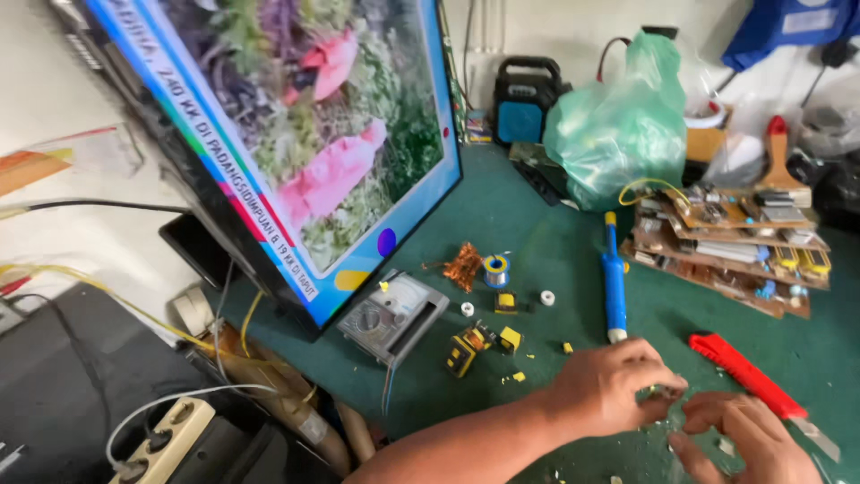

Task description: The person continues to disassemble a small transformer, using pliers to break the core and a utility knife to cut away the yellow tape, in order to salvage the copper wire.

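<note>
Green bench mat [537, 224] | left hand [609, 385], right hand [743, 435] pinching tiny dark blurred component [665, 392] together

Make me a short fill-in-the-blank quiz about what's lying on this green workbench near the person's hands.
1. The utility knife lying beside the right hand has a ____ handle.
2. The long tool lying above the left hand is coloured ____.
3. The stack of circuit boards sits in front of a ____ plastic bag.

Missing words: red; blue; green
</note>
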